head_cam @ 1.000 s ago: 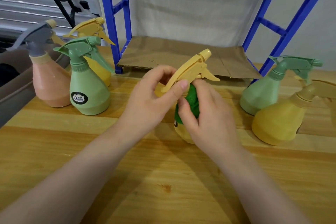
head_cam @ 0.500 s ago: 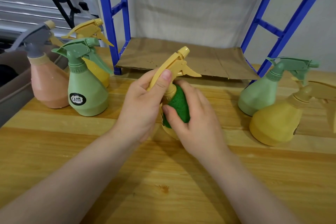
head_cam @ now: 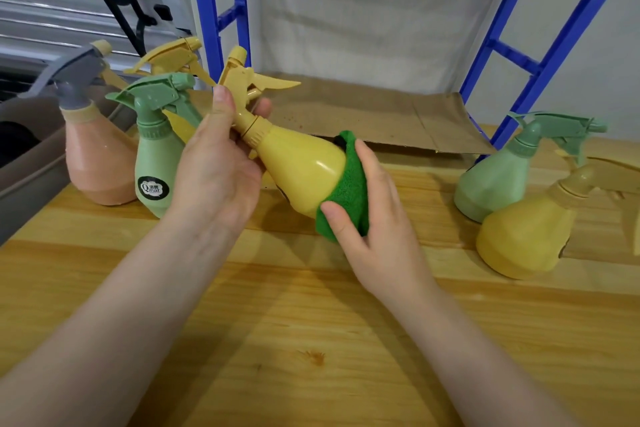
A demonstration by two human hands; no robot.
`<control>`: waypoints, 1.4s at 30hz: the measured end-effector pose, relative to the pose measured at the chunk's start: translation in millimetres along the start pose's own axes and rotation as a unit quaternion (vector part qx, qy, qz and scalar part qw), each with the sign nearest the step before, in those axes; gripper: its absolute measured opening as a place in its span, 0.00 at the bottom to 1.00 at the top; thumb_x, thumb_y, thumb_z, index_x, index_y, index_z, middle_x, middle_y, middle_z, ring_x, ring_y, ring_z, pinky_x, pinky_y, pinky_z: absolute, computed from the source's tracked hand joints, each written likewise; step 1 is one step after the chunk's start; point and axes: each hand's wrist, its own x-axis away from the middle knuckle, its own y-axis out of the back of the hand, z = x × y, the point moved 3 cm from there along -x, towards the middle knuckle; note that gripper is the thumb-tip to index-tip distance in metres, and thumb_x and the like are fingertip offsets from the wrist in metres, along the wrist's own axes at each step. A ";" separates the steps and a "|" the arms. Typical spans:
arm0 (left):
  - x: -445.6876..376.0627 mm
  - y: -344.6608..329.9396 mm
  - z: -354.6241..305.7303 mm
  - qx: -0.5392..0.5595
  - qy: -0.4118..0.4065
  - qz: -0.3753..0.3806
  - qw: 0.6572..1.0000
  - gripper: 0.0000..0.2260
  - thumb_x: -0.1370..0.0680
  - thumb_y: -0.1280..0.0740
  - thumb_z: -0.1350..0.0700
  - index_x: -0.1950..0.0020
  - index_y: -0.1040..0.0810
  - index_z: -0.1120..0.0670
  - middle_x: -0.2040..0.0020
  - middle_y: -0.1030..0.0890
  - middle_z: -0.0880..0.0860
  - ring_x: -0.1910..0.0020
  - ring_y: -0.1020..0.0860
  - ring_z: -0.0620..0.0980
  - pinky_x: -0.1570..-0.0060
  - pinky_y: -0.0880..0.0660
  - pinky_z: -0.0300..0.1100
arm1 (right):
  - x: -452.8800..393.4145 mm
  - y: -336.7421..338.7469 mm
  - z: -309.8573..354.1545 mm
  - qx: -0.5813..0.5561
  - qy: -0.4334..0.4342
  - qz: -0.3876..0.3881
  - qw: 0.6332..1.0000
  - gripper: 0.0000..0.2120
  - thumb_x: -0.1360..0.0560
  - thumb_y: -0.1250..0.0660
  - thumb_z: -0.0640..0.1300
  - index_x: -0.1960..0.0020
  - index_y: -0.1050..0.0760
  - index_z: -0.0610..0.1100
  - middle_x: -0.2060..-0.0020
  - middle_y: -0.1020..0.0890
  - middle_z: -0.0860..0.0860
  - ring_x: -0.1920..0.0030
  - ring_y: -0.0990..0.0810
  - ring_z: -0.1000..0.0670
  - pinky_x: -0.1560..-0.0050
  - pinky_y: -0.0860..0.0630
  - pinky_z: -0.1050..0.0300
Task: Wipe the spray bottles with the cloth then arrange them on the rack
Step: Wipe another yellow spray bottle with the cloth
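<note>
My left hand [head_cam: 216,166] grips a yellow spray bottle [head_cam: 298,166] by its neck and trigger head, holding it tilted above the wooden table [head_cam: 311,340] with its base pointing right. My right hand [head_cam: 377,215] holds a green cloth [head_cam: 349,189] wrapped against the bottle's base. The blue rack [head_cam: 221,10] stands behind, its low shelf lined with brown cardboard [head_cam: 374,114].
On the left stand a pink bottle with a grey head [head_cam: 97,149], a green bottle [head_cam: 156,156] and a yellow one [head_cam: 169,59] behind it. To the right are a green bottle [head_cam: 502,170] and a yellow bottle [head_cam: 526,232]. A grey bin [head_cam: 24,180] sits at the left edge.
The yellow bottle has been lifted off the table and tilted with its head to the left. The cloth has slid from the bottle's side down to its base.
</note>
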 end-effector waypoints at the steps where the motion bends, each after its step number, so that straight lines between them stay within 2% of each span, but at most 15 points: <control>1: -0.3 0.4 0.3 0.009 0.007 -0.010 1.000 0.09 0.18 0.37 0.50 0.44 0.20 0.52 0.50 0.15 0.48 0.52 0.17 0.44 0.51 0.19 0.46 | 0.4 -0.3 -0.8 0.000 0.001 0.000 1.000 0.35 0.23 0.40 0.61 0.20 0.50 0.53 0.26 0.37 0.55 0.30 0.38 0.64 0.37 0.45 0.80; 5: 1.0 -0.1 3.6 0.012 0.019 -0.023 0.999 0.10 0.19 0.37 0.50 0.43 0.20 0.52 0.48 0.15 0.49 0.51 0.16 0.44 0.50 0.19 0.48 | -0.8 2.8 -4.3 0.015 0.020 0.001 1.000 0.35 0.22 0.41 0.62 0.21 0.50 0.55 0.27 0.37 0.59 0.31 0.44 0.72 0.36 0.47 0.80; 8: 3.2 -3.3 3.9 -0.010 0.000 0.004 1.000 0.11 0.18 0.38 0.49 0.42 0.21 0.51 0.45 0.16 0.51 0.47 0.17 0.45 0.46 0.20 0.48 | -4.5 10.3 -3.6 0.050 0.051 -0.001 0.997 0.35 0.23 0.39 0.61 0.21 0.48 0.54 0.27 0.36 0.58 0.29 0.41 0.67 0.33 0.46 0.76; 10: 6.8 -5.4 4.2 -0.029 -0.018 0.023 0.999 0.11 0.18 0.39 0.49 0.42 0.21 0.51 0.47 0.15 0.50 0.44 0.17 0.47 0.45 0.20 0.48 | -6.0 13.9 -1.5 0.067 0.071 -0.008 0.995 0.35 0.23 0.36 0.59 0.21 0.45 0.52 0.26 0.35 0.57 0.27 0.39 0.61 0.30 0.44 0.71; 14: 19.8 -9.0 17.4 -0.079 -0.027 0.062 0.995 0.11 0.18 0.40 0.50 0.44 0.20 0.52 0.50 0.15 0.51 0.45 0.18 0.48 0.47 0.21 0.46 | -6.1 11.2 7.5 0.089 0.102 -0.024 0.991 0.35 0.25 0.34 0.58 0.23 0.40 0.47 0.29 0.29 0.52 0.30 0.35 0.59 0.30 0.43 0.69; 18: 34.9 -10.6 34.7 -0.147 -0.017 0.099 0.984 0.13 0.18 0.40 0.51 0.43 0.20 0.55 0.51 0.16 0.54 0.48 0.19 0.49 0.44 0.22 0.48 | -4.3 2.6 12.5 0.156 0.106 -0.032 0.982 0.33 0.24 0.35 0.57 0.25 0.37 0.41 0.35 0.24 0.47 0.35 0.28 0.48 0.33 0.37 0.59; 21: 43.3 -12.7 40.8 -0.182 -0.032 0.133 0.974 0.13 0.19 0.40 0.50 0.42 0.20 0.54 0.50 0.17 0.54 0.49 0.20 0.48 0.47 0.22 0.45 | -3.8 -0.1 14.9 0.219 0.086 -0.057 0.970 0.33 0.23 0.39 0.60 0.26 0.35 0.39 0.38 0.22 0.46 0.39 0.25 0.46 0.37 0.31 0.53; 24: 49.1 -14.5 45.5 -0.234 -0.072 0.178 0.953 0.11 0.18 0.40 0.51 0.42 0.20 0.51 0.50 0.19 0.53 0.49 0.23 0.49 0.48 0.25 0.45 | -5.9 4.4 15.5 0.244 0.079 -0.085 0.963 0.32 0.24 0.40 0.61 0.29 0.32 0.41 0.41 0.20 0.48 0.42 0.23 0.46 0.42 0.30 0.53; 29: 52.1 -15.7 46.6 -0.261 -0.082 0.218 0.937 0.11 0.17 0.41 0.50 0.42 0.21 0.50 0.50 0.22 0.55 0.50 0.26 0.51 0.48 0.28 0.53 | -7.8 12.8 16.1 0.266 0.106 -0.109 0.952 0.26 0.25 0.36 0.56 0.34 0.28 0.40 0.49 0.19 0.47 0.49 0.21 0.44 0.50 0.27 0.49; 31: 52.6 -17.1 46.0 -0.280 -0.079 0.231 0.928 0.11 0.17 0.41 0.50 0.41 0.21 0.48 0.49 0.22 0.56 0.50 0.25 0.50 0.48 0.27 0.51 | -9.4 15.9 17.7 0.270 0.100 -0.099 0.952 0.25 0.26 0.36 0.55 0.35 0.27 0.41 0.51 0.19 0.48 0.51 0.21 0.44 0.53 0.27 0.51; 33: 53.0 -18.3 45.2 -0.305 -0.075 0.251 0.916 0.11 0.18 0.40 0.49 0.40 0.22 0.47 0.49 0.20 0.52 0.49 0.23 0.45 0.49 0.24 0.44 | -9.6 20.1 17.8 0.274 0.091 -0.079 0.954 0.24 0.26 0.37 0.55 0.35 0.27 0.42 0.50 0.18 0.48 0.51 0.20 0.45 0.54 0.27 0.53; 35: 53.7 -19.2 42.8 -0.329 -0.077 0.275 0.900 0.12 0.21 0.41 0.47 0.40 0.23 0.45 0.50 0.19 0.45 0.49 0.22 0.41 0.50 0.23 0.39 | -9.3 24.7 17.4 0.260 0.079 -0.056 0.961 0.24 0.26 0.37 0.55 0.34 0.28 0.43 0.49 0.18 0.49 0.50 0.20 0.46 0.54 0.26 0.54; 37: 52.1 -18.9 40.3 -0.345 -0.077 0.287 0.891 0.16 0.21 0.44 0.44 0.38 0.24 0.46 0.47 0.19 0.43 0.45 0.21 0.40 0.50 0.22 0.39 | -9.0 28.7 14.8 0.203 0.045 -0.030 0.978 0.23 0.26 0.36 0.55 0.33 0.29 0.47 0.50 0.18 0.52 0.52 0.20 0.49 0.56 0.26 0.56; 40: 41.7 -12.8 39.5 -0.358 -0.063 0.267 0.893 0.22 0.19 0.48 0.41 0.32 0.26 0.49 0.37 0.22 0.45 0.37 0.23 0.44 0.41 0.22 0.50 | -12.8 34.4 7.5 -0.019 -0.049 0.021 0.998 0.18 0.25 0.34 0.53 0.36 0.27 0.52 0.54 0.18 0.57 0.54 0.20 0.57 0.55 0.25 0.58; 42: 33.5 -8.0 39.0 -0.372 -0.060 0.242 0.894 0.21 0.20 0.44 0.44 0.30 0.28 0.48 0.33 0.24 0.44 0.35 0.25 0.44 0.35 0.27 0.52 | -14.3 36.5 6.0 -0.163 -0.089 0.070 0.980 0.12 0.24 0.32 0.48 0.40 0.24 0.52 0.55 0.17 0.58 0.53 0.19 0.58 0.52 0.25 0.60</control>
